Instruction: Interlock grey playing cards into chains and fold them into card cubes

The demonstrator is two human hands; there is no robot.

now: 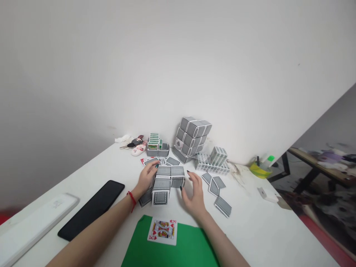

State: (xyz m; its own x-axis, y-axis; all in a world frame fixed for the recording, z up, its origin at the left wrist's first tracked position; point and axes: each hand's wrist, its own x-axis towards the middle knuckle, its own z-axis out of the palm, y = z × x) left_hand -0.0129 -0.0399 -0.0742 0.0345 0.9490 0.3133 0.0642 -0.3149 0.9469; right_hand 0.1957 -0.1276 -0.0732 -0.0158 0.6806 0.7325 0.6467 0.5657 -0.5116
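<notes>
A structure of folded playing cards (162, 184) with grey patterned backs stands on the white table in front of me. My left hand (146, 178) grips its left side, fingertips at the rear left corner and the thumb mostly hidden. On the opposite side, my right hand (195, 194) is open, with thumb and fingers spread around the right end. Its thumb tip is close to that end; whether it touches, I cannot tell. Closer to me, a king of hearts (162, 230) lies face up on a green sheet (191, 248).
Behind stands a tall block of folded cards (191, 137), beside a green-and-white card structure (213, 163). A card tray (158, 152) holds green-edged pieces. Loose cards (223, 205) lie right. A black phone (91, 209) and white case (41, 226) lie left; a yellow holder (260, 170) sits far right.
</notes>
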